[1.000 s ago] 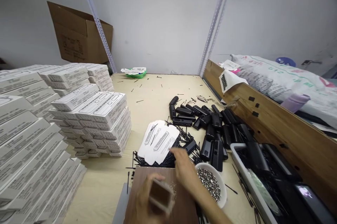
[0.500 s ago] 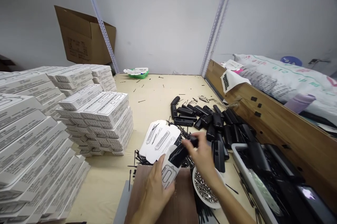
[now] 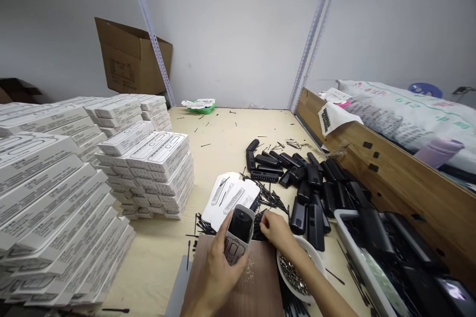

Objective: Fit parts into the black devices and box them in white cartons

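My left hand (image 3: 219, 270) is wrapped round a small white printed carton (image 3: 234, 248), held tilted with its open end up. Inside that end sits a black handheld device (image 3: 241, 225). Just to the right, my right hand (image 3: 277, 231) has its fingers pinched together at a pile of thin black sticks (image 3: 273, 198); what is between the fingertips is hidden. Flat white printed cards (image 3: 231, 203) lie behind the carton. A white bowl (image 3: 320, 260) of small metal pieces stands under my right forearm. Below my hands is a brown board (image 3: 256, 282).
Stacks of white cartons (image 3: 159, 151) fill the left side. Many black devices (image 3: 314, 175) lie to the right, beside a grey tray (image 3: 366, 262) and a wooden side board (image 3: 390, 163). A green tray (image 3: 204, 107) stands at the back, near a cardboard box (image 3: 128, 59).
The black device has slid down into the carton. My right hand has let go of it and moved down to the black sticks. The carton is now more upright, and the view has shifted slightly.
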A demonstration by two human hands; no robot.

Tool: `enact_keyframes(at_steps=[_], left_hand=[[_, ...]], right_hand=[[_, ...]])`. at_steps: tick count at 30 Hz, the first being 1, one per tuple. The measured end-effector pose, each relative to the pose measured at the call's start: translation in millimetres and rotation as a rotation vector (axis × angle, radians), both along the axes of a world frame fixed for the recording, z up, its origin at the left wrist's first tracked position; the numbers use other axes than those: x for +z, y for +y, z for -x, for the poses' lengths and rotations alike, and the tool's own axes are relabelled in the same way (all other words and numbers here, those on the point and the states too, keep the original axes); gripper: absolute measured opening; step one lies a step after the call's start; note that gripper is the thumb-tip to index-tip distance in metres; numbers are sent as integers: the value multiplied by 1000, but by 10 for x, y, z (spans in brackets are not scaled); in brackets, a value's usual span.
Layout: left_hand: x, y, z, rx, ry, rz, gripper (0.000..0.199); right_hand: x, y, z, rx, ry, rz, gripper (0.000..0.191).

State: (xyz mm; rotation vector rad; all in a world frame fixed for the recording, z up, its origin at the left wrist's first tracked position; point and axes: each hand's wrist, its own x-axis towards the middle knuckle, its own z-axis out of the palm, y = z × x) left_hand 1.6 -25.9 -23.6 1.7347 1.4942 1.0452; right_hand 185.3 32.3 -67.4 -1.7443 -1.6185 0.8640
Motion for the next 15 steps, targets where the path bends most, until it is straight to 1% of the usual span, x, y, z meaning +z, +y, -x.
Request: enact_keyframes(at_steps=[2, 4, 5, 6, 7, 8, 9, 10, 12, 13, 14, 15], left_hand=[[-58, 19, -15, 14, -34, 9, 66], [-102, 22, -30, 24, -50, 20, 65], [-117, 18, -41, 21, -52, 26, 66], [-129, 12, -54, 12, -53, 33, 66], [-140, 6, -70, -4, -56, 40, 67], [-149, 0, -87, -23, -63, 45, 67], [-159, -4, -104, -41, -72, 45, 69], [-170, -8, -119, -52, -80, 36, 70], [-188, -13, -141, -62, -90, 14, 71], [-195, -15, -146, -59, -88, 5, 71], [-198, -19, -147, -54, -86, -1, 70], [-197, -23, -144, -50, -83, -6, 69]], right_hand=[[186, -44, -54, -34, 118, -33, 4], [426, -134, -80, -84, 349, -109, 20], [545, -197, -71, -119, 545, -177, 28], [653, -265, -44, -150, 706, -251, 32], [741, -336, -3, -165, 783, -306, 31], [806, -402, 48, -173, 796, -350, 28], [846, -459, 101, -167, 729, -387, 22], [862, -504, 150, -135, 618, -417, 16], [841, -552, 211, -13, 379, -462, 9], [814, -555, 220, 58, 292, -474, 12], [780, -546, 219, 112, 238, -473, 15], [742, -528, 212, 131, 218, -463, 15]])
